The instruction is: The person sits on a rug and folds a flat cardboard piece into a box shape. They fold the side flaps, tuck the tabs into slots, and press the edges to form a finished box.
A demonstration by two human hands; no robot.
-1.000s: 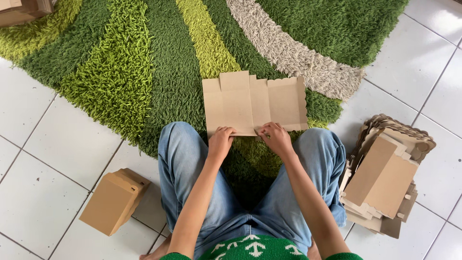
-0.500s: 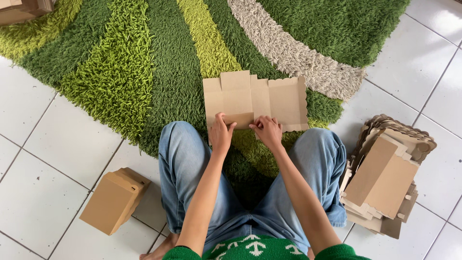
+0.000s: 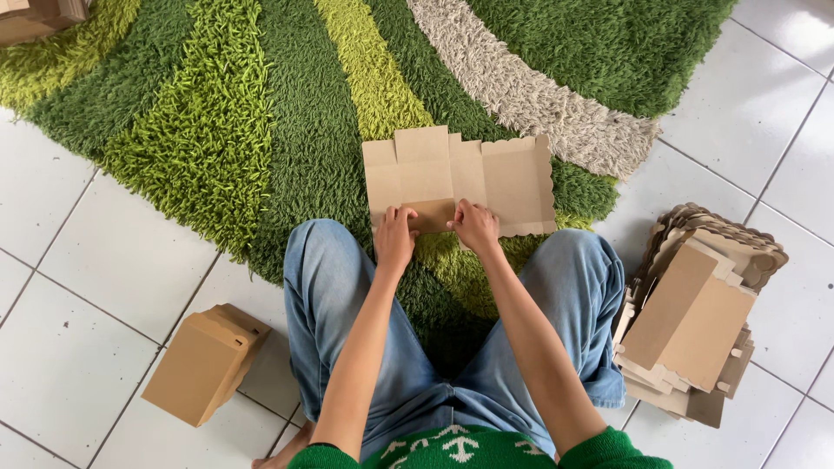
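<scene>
A flat, unfolded brown cardboard box blank (image 3: 486,178) lies on the green shag rug just beyond my knees. My left hand (image 3: 395,239) and my right hand (image 3: 476,227) both pinch its near bottom flap (image 3: 432,214), which is folded up over the panel. The fingers of both hands press on the flap's two ends. My legs in blue jeans (image 3: 330,295) spread to either side.
An assembled brown cardboard box (image 3: 204,363) lies on the white tiles at my left. A stack of flat cardboard blanks (image 3: 691,317) sits on the tiles at my right. Another box corner (image 3: 39,16) shows at the top left. The striped green rug (image 3: 217,130) covers the floor ahead.
Both hands have moved up onto the blank's near edge and folded its bottom flap upward. The blank itself has stayed in place.
</scene>
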